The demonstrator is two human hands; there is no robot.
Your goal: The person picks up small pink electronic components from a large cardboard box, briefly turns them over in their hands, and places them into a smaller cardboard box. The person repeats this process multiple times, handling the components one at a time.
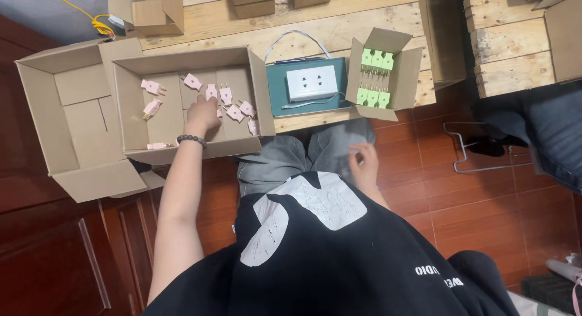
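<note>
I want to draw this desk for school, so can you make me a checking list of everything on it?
Surface: pale wooden table, bare planks show between the boxes.
Job's things: pink plugs lie loose in an open cardboard box; green plugs stand in rows in a small box; a white socket sits on a green base.
Clutter: empty open box at the left; more boxes along the back.
Hands: left hand is inside the box among the pink plugs; right hand rests by the lap, whether it holds anything is unclear.
Cables: yellow cable in the far corner.
Surroundings: red tiled floor, wire rack.
</note>
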